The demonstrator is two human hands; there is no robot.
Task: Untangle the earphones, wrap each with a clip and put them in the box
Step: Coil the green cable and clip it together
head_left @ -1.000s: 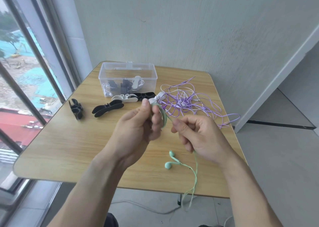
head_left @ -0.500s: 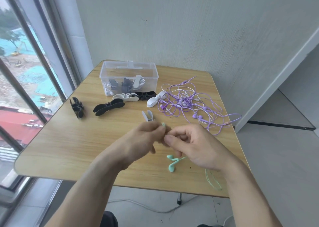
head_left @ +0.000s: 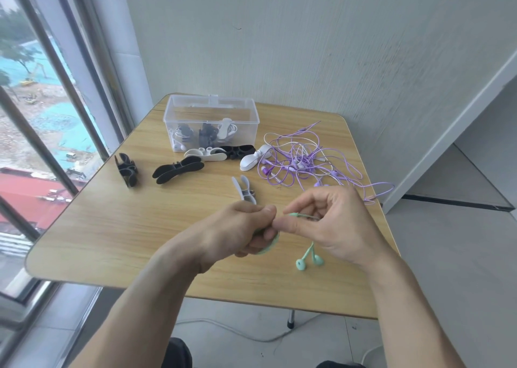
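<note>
My left hand [head_left: 246, 230] holds a coil of the mint-green earphone cable [head_left: 272, 245], wound round its fingers low over the table. My right hand [head_left: 327, 227] pinches the same green cable beside it. The two green earbuds [head_left: 309, 261] hang down to the tabletop under my right hand. A grey-white clip [head_left: 244, 189] lies just beyond my hands. A tangle of purple earphones [head_left: 305, 160] sits at the back right. The clear plastic box [head_left: 210, 107] stands open at the back, with several wrapped earphones inside.
Loose clips lie in front of the box: two black ones [head_left: 127, 170] [head_left: 177, 169] at the left, a white one [head_left: 205, 155], another black one [head_left: 240, 152] and a white one [head_left: 253, 160]. The wooden table [head_left: 112, 227] stands against a wall, with a window at the left.
Both hands have dropped from mid-air to just over the table. The long green cable that hung off the front edge has been gathered into the coil, and the earbuds shifted right.
</note>
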